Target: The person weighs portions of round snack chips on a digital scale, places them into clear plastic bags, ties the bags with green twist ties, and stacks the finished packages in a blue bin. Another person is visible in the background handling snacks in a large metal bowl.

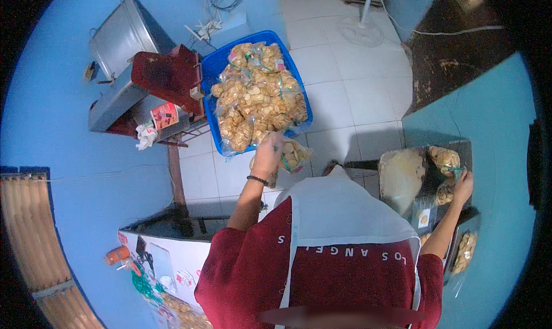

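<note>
My left hand (266,154) is closed at the near edge of a blue plastic tub (308,109). From it hangs a clear plastic bag of round golden chips (295,155) with a green tie, and part of another bag shows below the wrist. Bagged chips (254,97), many with green ties, heap the tub. Out to the right, my right hand (463,185) pinches the green-tied neck of a chip bag (444,158) at a dark bench (465,150). A second bag (445,192) lies just below it.
A worn pale board (401,178) lies on the bench, near another packed tray (465,251). Left of the tub stands a red and metal machine (166,81). A white table (185,251) holds scissors (148,260) and green ties (144,286). A fan (362,25) stands ahead.
</note>
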A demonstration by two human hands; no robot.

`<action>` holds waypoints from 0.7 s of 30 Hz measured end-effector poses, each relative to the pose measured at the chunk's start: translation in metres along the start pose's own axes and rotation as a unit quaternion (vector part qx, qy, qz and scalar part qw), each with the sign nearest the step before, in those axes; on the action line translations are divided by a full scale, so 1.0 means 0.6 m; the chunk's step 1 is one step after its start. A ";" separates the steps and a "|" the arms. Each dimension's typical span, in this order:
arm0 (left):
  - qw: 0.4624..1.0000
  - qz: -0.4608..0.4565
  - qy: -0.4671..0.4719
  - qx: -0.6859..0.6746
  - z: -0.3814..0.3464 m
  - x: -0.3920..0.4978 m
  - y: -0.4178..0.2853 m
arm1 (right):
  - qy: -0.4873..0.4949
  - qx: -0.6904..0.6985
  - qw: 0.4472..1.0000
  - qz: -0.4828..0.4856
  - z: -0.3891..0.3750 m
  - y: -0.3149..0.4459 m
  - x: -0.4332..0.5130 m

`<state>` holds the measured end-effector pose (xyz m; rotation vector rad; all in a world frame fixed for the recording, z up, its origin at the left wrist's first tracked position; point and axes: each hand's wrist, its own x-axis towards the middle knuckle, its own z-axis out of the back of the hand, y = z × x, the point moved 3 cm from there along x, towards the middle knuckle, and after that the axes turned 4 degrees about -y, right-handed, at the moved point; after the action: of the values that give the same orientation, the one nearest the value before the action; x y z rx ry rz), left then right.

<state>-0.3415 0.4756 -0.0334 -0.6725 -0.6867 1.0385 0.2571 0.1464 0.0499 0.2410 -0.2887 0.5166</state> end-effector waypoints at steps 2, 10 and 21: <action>0.999 0.003 -0.026 0.045 0.007 0.033 0.029 | -0.016 0.029 0.999 -0.003 -0.001 0.059 0.048; 0.987 0.063 -0.121 0.091 0.053 0.160 0.098 | 0.093 0.211 0.956 0.184 -0.097 0.421 0.163; 0.953 0.111 -0.262 0.104 0.208 0.393 0.217 | 0.218 0.259 0.881 0.332 -0.159 0.827 0.100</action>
<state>-0.4258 0.7596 -0.0140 -0.2878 -0.9554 1.5001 0.0707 0.6198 0.0565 0.5402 0.2359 1.3129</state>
